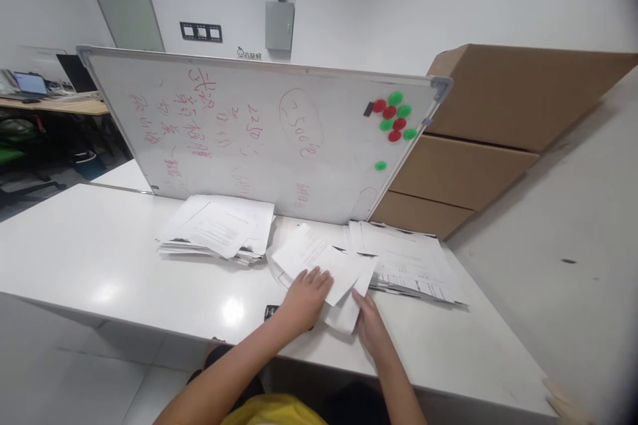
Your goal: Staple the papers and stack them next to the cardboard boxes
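"Where's the left hand (308,299)?"

"Palm down on the loose sheets (319,255), its fingers straight and close together, pressing on the top page."

"And the right hand (369,322)?"

"At the sheets' right edge, to the right of the left fingertips. It seems to pinch the paper, thumb uppermost, though its other fingers are largely hidden."

"What lies around them?"

"Left of the left fingers and further off, a thick paper pile (214,226). Just beyond the right fingertips and to their right, a spread stack (409,259) of printed pages. A small black object (270,311) sits near the left wrist, nearer the body than the fingers."

"Beyond the fingertips?"

"A whiteboard (259,146) with red writing, standing tilted on the white table (124,272)."
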The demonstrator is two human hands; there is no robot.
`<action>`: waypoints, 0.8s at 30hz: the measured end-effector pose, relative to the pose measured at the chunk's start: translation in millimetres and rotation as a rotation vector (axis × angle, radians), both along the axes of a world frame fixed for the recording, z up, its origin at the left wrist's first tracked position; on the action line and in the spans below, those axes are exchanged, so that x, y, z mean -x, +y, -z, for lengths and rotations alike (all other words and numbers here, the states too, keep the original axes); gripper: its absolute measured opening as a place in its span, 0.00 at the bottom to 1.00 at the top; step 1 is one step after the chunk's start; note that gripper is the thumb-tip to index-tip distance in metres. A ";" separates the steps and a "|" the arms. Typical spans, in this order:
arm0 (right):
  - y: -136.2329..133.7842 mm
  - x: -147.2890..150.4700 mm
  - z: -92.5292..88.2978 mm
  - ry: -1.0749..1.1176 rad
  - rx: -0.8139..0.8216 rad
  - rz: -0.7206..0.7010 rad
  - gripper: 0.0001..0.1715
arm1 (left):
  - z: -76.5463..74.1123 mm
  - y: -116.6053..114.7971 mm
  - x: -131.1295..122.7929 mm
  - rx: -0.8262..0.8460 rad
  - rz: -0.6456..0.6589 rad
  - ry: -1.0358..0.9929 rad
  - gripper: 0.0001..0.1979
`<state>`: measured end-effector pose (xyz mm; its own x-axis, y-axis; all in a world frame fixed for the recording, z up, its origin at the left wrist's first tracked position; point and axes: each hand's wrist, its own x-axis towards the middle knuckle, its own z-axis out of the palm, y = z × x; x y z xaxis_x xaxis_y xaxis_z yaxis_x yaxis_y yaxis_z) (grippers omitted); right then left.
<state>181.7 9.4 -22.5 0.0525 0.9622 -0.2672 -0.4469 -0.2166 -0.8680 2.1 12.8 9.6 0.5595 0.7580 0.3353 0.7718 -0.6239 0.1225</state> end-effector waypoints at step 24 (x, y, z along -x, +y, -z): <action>-112.0 -106.5 3.4 -0.134 0.360 0.538 0.44 | 13.6 -47.6 65.8 0.300 -0.014 -0.016 0.31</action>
<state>288.2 -102.6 -25.9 0.5558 0.6441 -0.5256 -0.4674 -0.2807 -0.8383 -63.7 -34.8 -4.0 0.5450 0.8320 0.1039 0.7762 -0.5475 0.3125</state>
